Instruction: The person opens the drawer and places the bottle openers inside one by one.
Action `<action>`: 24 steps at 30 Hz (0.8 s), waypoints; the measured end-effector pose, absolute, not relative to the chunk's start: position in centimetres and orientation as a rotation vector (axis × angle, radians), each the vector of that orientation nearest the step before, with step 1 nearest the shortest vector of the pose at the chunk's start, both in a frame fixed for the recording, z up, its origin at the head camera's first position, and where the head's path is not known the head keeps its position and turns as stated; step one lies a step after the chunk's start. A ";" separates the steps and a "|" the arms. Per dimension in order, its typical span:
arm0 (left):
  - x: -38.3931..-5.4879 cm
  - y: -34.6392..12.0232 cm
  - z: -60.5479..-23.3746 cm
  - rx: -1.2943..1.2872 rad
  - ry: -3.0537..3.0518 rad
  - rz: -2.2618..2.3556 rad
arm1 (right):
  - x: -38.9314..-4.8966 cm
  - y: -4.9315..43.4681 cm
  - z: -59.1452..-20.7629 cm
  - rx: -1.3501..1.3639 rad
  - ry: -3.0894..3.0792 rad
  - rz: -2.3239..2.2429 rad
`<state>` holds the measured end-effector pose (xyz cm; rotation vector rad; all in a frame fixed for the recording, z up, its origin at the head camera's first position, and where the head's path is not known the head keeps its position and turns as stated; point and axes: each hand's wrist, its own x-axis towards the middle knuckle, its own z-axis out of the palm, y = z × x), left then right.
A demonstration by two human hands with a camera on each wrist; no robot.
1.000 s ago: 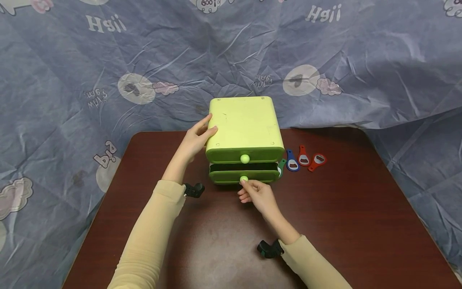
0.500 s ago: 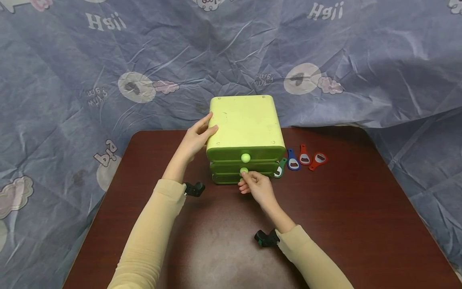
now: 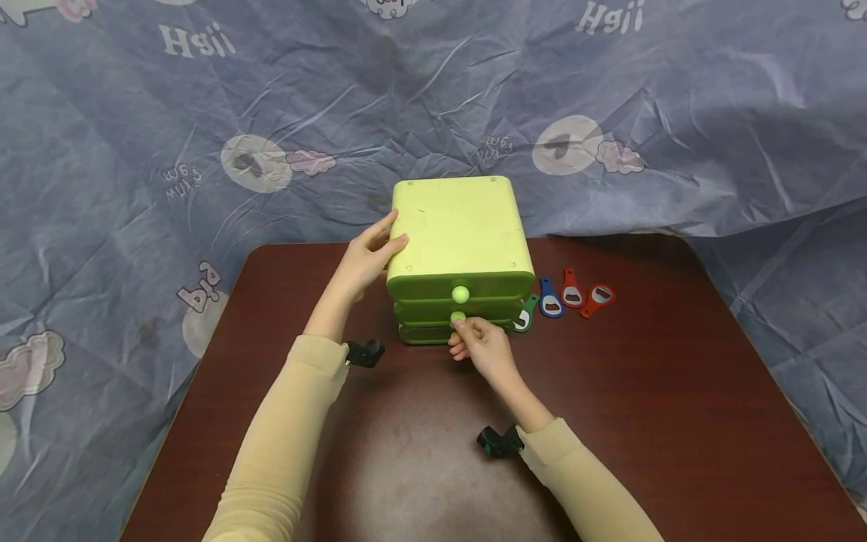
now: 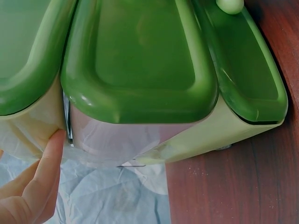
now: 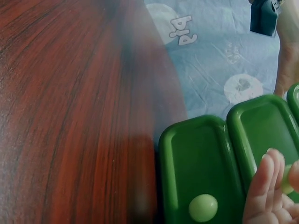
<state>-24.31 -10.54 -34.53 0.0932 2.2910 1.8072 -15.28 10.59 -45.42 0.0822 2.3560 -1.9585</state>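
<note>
A small chest of drawers (image 3: 460,226) with a yellow-green body and three green drawer fronts stands at the table's back. My left hand (image 3: 362,260) rests against its left upper edge, fingers extended; in the left wrist view a fingertip touches the side wall. At the middle drawer (image 4: 145,51), my right hand (image 3: 484,348) pinches the round knob (image 3: 458,317) between thumb and forefinger. That drawer's front looks nearly in line with the others in the head view; the left wrist view shows pale side wall behind it. The bottom drawer (image 5: 198,163) has its own knob.
Right of the chest lie several bottle openers: a green one (image 3: 525,315) partly beside the chest, a blue one (image 3: 550,301), and two red ones, one upright (image 3: 572,290) and one slanted (image 3: 599,299). A patterned cloth (image 3: 339,113) hangs behind the dark wooden table (image 3: 643,391).
The middle drawer, pulled out a second ago with its dark inside showing, has slid back into the chest along with my right hand. The left hand has stayed in place.
</note>
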 end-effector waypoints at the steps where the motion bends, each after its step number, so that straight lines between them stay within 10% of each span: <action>1: -24.3 -10.6 -34.6 0.100 2.292 1.813 | -15.4 10.6 -45.5 0.079 2.340 -1.964; 24: -24.6 -10.8 -34.8 0.128 2.268 1.851 | -16.2 11.7 -46.1 -0.011 2.310 -1.899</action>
